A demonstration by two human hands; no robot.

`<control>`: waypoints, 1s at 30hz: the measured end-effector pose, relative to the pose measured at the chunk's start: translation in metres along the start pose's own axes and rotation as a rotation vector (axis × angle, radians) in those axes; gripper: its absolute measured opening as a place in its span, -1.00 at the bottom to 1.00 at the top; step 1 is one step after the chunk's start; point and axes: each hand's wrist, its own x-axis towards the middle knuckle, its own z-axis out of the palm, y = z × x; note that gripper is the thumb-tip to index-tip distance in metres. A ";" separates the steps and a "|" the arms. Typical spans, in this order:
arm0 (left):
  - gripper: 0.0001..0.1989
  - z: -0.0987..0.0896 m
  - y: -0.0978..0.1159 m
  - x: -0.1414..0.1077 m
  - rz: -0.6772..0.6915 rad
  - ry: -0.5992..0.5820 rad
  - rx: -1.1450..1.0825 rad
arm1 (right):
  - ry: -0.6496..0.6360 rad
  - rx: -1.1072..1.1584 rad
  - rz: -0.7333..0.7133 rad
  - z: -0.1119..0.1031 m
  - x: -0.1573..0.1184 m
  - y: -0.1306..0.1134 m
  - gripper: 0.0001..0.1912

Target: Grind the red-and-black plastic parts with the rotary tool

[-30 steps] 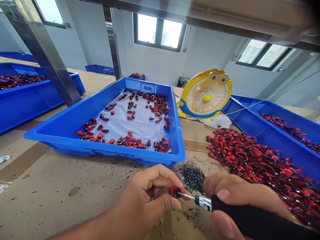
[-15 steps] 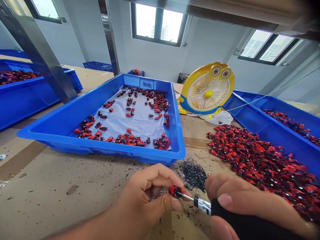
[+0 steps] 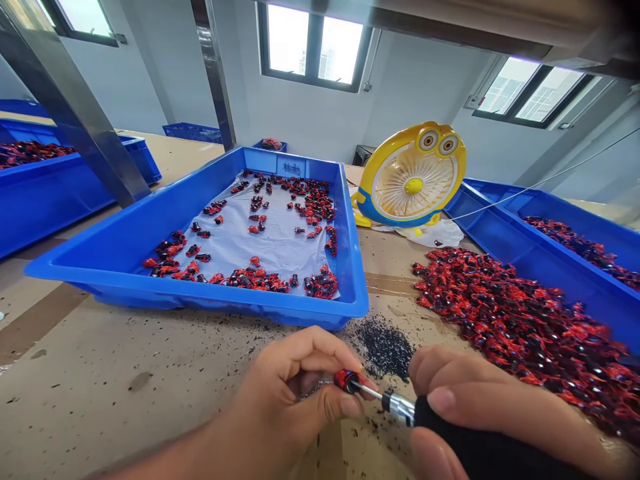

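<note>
Between the thumb and fingers of my left hand (image 3: 300, 393) is a small red and black plastic part (image 3: 345, 381), its open end turned to the right. Some clear material shows inside the same hand, too little of it to name. My right hand (image 3: 480, 407) is wrapped round the black handle of a screwdriver (image 3: 400, 407) with a silver collar; whether it is powered I cannot tell. The thin metal shaft points left, and its tip is in or against the opening of the part. Both hands are just above the table, in front of the blue tray.
A blue tray (image 3: 200, 283) lined with white sheet holds many such parts. Black shavings (image 3: 385, 347) lie beside it. At right a heap of red and black parts (image 3: 500, 313) borders another blue tray (image 3: 540, 247). A yellow fan (image 3: 413, 187) stands behind; a metal post (image 3: 95, 120) rises left.
The view has shifted slightly, so most things sit a little further left. Both hands keep their hold, and the screwdriver tip stays at the part.
</note>
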 end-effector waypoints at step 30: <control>-0.83 0.000 -0.003 -0.001 -0.058 0.067 0.020 | 0.083 -0.062 0.060 0.011 0.001 0.002 -0.86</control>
